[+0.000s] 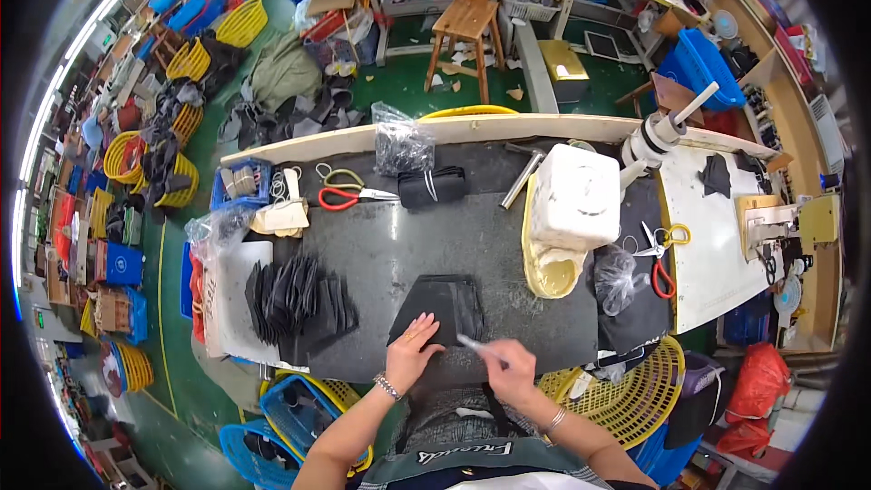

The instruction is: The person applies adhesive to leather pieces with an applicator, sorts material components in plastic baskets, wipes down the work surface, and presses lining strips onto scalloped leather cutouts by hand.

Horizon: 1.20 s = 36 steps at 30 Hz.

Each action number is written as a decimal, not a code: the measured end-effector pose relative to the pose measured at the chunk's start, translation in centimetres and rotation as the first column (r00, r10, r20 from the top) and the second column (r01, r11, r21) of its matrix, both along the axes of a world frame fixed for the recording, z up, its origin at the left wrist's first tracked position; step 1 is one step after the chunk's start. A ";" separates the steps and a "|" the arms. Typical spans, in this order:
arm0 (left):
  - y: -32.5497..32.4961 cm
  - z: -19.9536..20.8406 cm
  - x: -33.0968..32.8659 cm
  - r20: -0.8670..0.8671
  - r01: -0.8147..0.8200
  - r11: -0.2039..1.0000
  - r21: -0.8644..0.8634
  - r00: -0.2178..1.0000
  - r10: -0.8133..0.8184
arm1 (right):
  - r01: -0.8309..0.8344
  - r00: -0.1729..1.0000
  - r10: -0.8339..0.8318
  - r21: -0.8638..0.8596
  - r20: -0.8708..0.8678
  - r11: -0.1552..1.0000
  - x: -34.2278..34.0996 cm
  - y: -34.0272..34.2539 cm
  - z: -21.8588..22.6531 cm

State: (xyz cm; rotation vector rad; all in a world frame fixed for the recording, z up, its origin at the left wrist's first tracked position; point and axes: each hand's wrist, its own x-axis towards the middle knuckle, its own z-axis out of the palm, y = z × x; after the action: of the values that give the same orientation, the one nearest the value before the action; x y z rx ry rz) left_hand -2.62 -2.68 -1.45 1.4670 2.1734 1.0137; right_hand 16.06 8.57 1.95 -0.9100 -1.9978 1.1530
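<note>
A black cut piece [437, 304], apparently of fabric or leather, lies flat near the front edge of the dark worktable. Across its left side my left hand [413, 354] rests with fingers stretched out, pressing it down. My right hand [511, 369] is closed round a pale, slim, pen-like tool [470, 343], whose tip meets the piece's lower right part. Whether it is a marker or a brush cannot be made out. Left of my hands, a fanned stack of black pieces [295, 299] lies partly on a white board [238, 327].
Behind the work lie red-handled scissors [339, 198] and a black bundle [432, 188]. A white container on a yellowed holder [550, 274] stands to the right, near a clear plastic bag [615, 279] and more scissors [665, 279]. Yellow baskets [649, 395] flank me below the table edge.
</note>
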 end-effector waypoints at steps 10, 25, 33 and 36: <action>-0.1 -0.7 -1.5 0.395 -0.500 0.866 -0.004 0.795 0.461 | 0.070 0.997 -0.071 0.041 0.024 0.997 -2.1 2.5 -1.6; 1.9 0.3 5.5 0.077 -0.128 0.989 0.075 0.990 0.123 | 0.403 0.898 -0.424 0.168 0.116 0.899 4.6 11.5 -1.9; 2.4 1.4 5.3 -0.066 -0.138 0.987 0.083 0.987 0.144 | 0.479 0.874 -0.485 -0.192 0.017 0.857 6.1 8.2 -1.8; 2.5 0.1 6.1 -0.169 -0.123 0.992 0.007 0.978 0.123 | 0.371 0.914 -0.404 -0.344 -0.029 0.863 4.5 7.0 -1.3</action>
State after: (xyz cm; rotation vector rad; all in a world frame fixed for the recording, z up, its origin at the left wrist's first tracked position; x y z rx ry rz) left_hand 3.48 -0.20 -1.30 1.4811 2.4104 0.9545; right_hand 20.57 15.61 0.68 -1.3276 -1.4660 1.2856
